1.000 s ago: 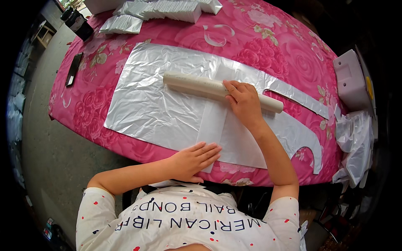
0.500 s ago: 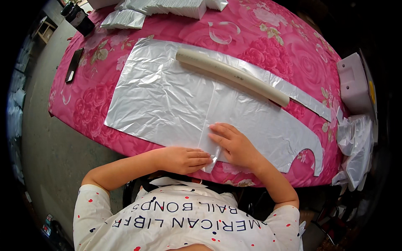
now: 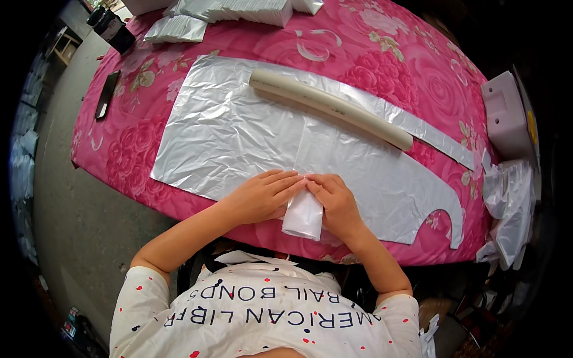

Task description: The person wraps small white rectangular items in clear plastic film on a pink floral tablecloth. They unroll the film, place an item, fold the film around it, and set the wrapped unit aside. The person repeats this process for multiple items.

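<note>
A stack of thin white plastic bags point(image 3: 221, 128) lies spread on the table, with vest-type handle cut-outs at its right end. At its near edge, a narrow folded plastic bag point(image 3: 302, 221) points toward me, its near end sticking out over the table edge. My left hand point(image 3: 259, 194) reaches over the folded bag from the left, fingers together and closed on its fold. My right hand point(image 3: 335, 203) grips its right side with curled fingers, thumb on top. The fingertips of both hands meet at the fold. A beige cardboard tube point(image 3: 331, 108) lies across the stack, beyond my hands.
Piles of folded white bags point(image 3: 233, 11) sit at the far edge. A dark jar point(image 3: 111, 30) and a black phone point(image 3: 107, 94) stand or lie at the left. At the right are a white box point(image 3: 507, 116) and loose crumpled bags point(image 3: 507, 203). A pink floral cloth point(image 3: 134, 149) covers the table.
The top bag's near end has been folded into a narrow strip. My left hand has moved up and forward to the fold, and my right hand has curled closed beside it.
</note>
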`<state>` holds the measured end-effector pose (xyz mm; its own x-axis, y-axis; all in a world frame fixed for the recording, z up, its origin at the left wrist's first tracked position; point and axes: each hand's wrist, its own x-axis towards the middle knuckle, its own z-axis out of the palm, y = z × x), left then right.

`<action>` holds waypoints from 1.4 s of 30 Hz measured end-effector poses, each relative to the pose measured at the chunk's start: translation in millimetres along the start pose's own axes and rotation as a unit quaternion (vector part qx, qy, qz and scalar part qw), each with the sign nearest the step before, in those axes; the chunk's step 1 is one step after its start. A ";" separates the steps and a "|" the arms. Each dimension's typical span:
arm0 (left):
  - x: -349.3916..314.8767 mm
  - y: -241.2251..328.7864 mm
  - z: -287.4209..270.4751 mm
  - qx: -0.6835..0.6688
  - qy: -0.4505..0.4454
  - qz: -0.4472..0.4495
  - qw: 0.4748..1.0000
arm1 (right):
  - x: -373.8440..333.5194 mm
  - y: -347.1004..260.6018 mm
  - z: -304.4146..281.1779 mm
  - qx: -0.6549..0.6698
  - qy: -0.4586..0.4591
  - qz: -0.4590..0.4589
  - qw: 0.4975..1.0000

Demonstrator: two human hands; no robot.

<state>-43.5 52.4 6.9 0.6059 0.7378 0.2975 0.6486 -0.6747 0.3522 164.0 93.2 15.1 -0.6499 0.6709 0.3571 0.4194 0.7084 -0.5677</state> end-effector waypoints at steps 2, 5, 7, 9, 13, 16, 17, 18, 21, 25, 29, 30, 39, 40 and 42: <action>3.0 1.0 0.5 -0.010 0.001 -0.018 1.000 | -3.3 1.8 0.4 -0.009 0.003 0.014 1.000; 6.2 2.7 2.7 -0.033 0.018 -0.055 0.998 | -5.2 3.7 -5.2 0.001 0.000 0.053 0.999; 7.5 2.8 3.6 -0.069 0.032 -0.093 0.993 | -1.9 5.2 -9.7 0.022 0.002 0.077 0.997; 9.4 2.0 3.0 -0.123 0.045 -0.141 0.981 | 4.3 8.5 -10.5 0.088 0.017 0.127 0.988; 22.9 3.2 -6.4 -0.273 0.055 -0.317 0.907 | 24.0 18.9 -14.6 0.183 -0.046 0.339 0.922; 24.9 3.5 2.4 -0.208 0.127 -0.258 0.935 | 40.0 21.3 -21.6 0.233 -0.075 0.415 0.876; 24.9 4.2 5.7 -0.135 0.115 -0.205 0.963 | 42.7 24.3 -23.4 0.238 -0.095 0.427 0.867; 25.4 5.7 9.0 -0.060 0.102 -0.150 0.982 | 44.8 27.1 -24.8 0.240 -0.103 0.435 0.862; 31.6 17.0 21.6 0.006 0.001 -0.143 0.990 | 48.2 30.5 -25.0 0.251 -0.122 0.455 0.846; 30.6 19.8 30.6 0.016 -0.034 -0.175 0.984 | 47.4 24.0 -25.0 0.232 -0.100 0.448 0.858; 29.2 19.6 34.1 0.022 -0.030 -0.186 0.982 | 32.0 9.9 -15.4 0.049 -0.041 0.345 0.936; 29.2 19.6 34.3 0.021 -0.024 -0.187 0.982 | 27.8 10.8 -11.8 -0.014 0.006 0.275 0.961; 40.7 4.8 19.5 0.043 0.041 -0.158 0.986 | 24.5 41.7 -10.9 -0.157 -0.053 -0.050 0.985; 41.4 3.3 18.4 0.052 0.049 -0.150 0.986 | 26.9 41.8 -14.7 -0.149 -0.057 -0.044 0.986; 43.8 0.0 18.8 0.074 0.048 -0.140 0.986 | 31.9 44.4 -20.1 -0.122 -0.059 -0.038 0.990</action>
<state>-8.3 84.3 3.2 0.3520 0.8892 0.2923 0.8485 -0.4349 0.3014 174.7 150.5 16.2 -0.7497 0.5927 0.2945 0.4969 0.7980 -0.3410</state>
